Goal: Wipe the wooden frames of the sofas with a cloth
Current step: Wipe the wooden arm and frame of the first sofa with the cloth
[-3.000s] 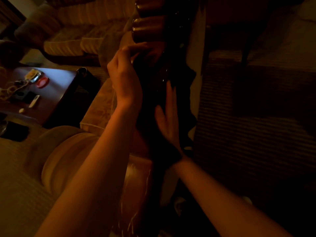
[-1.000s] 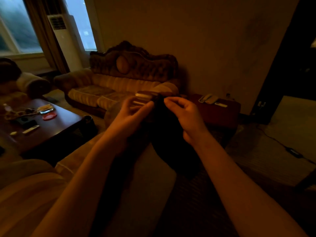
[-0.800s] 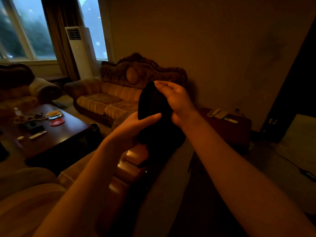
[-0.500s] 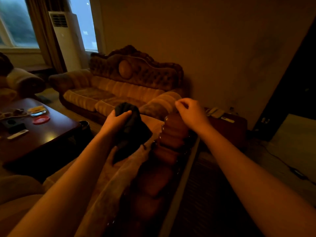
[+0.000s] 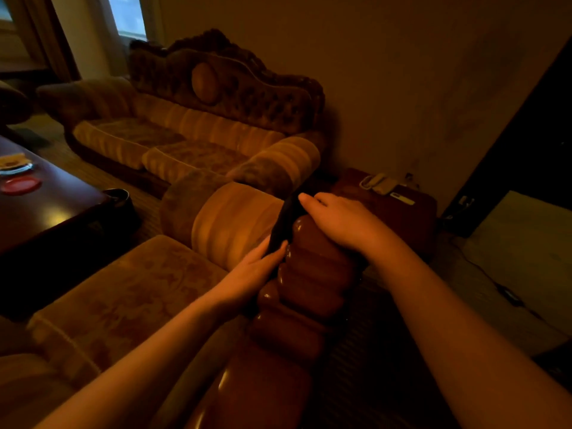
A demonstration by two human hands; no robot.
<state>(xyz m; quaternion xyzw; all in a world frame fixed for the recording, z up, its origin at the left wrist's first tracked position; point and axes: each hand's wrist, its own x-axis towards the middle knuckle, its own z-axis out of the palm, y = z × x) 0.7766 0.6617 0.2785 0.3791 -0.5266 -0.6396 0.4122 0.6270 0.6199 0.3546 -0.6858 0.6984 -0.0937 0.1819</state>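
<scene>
Wiping spot: I see the dark cloth (image 5: 283, 222) draped over the far top of the glossy wooden frame (image 5: 306, 292), the carved, ribbed back rail of the near sofa that runs from the bottom of the view up to the hands.
Cloth: most of it is lost in shadow; only a dark strip shows on the frame's left side, between the two hands.
Right hand (image 5: 343, 224): palm down on top of the frame's far end, fingers stretched fairly straight and pressing the cloth's upper edge; I cannot tell if the thumb hooks under it.
Left hand (image 5: 250, 274): lying flat along the frame's left flank, fingers straight, fingertips touching the cloth's lower end.
Near sofa arm (image 5: 229, 224): striped padded roll just left of the frame.
Seat cushion (image 5: 123, 292): patterned, left of the frame and nearer me.
Second sofa (image 5: 201, 125): beyond the frame, against the wall, with a tufted carved back.
Side table (image 5: 399, 212): just behind the frame's far end, a telephone (image 5: 376, 182) on it.
Coffee table (image 5: 46, 209): well left of the frame, a red dish (image 5: 20, 184) on top.
</scene>
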